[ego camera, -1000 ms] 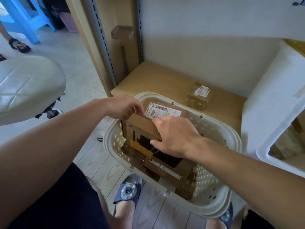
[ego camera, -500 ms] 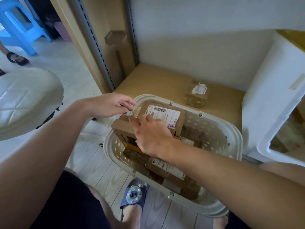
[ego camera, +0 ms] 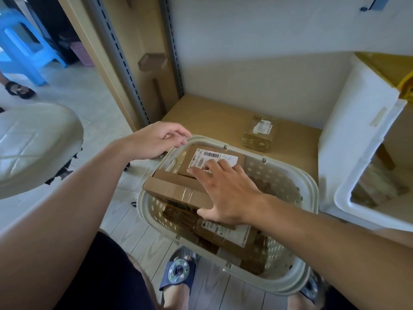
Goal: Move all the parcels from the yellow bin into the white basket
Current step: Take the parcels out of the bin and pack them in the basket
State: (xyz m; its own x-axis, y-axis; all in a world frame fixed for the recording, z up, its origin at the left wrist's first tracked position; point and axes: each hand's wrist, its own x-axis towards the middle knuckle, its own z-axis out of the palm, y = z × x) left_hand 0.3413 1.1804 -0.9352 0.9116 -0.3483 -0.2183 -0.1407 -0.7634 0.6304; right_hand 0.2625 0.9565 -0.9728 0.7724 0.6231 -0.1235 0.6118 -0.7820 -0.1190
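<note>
At the near-left corner of the white basket [ego camera: 310,193], a large box [ego camera: 176,189] lies flat on top of the pile, with a smaller labelled box [ego camera: 214,161] behind it, leaning toward the far rim. The right hand [ego camera: 228,193] rests flat across both: straight fingers [ego camera: 212,166] press on the white label and the thumb lies along the large box's near edge. This grip is open and encloses nothing; the parcels sit under the palm, not within it. The left hand [ego camera: 156,139] hovers at the basket's far-left rim with fingers loosely curled, holding nothing; whether it touches the rim cannot be told.

Likely risks, judged from this layout: the large box rides high and its left edge appears to overhang the rim, so lifting the pressing hand could let it tip or slide out onto the floor. The labelled box, propped rather than seated, could topple if its support shifts. Pushing down hard might crush the parcels [ego camera: 232,233] beneath.

One small parcel [ego camera: 260,133] lies on the shelf [ego camera: 201,117] behind the basket, well apart from both hands. More brown shapes show inside the white-sided bin [ego camera: 357,121] at right, which has yellow showing at its top edge, so the task appears unfinished.
</note>
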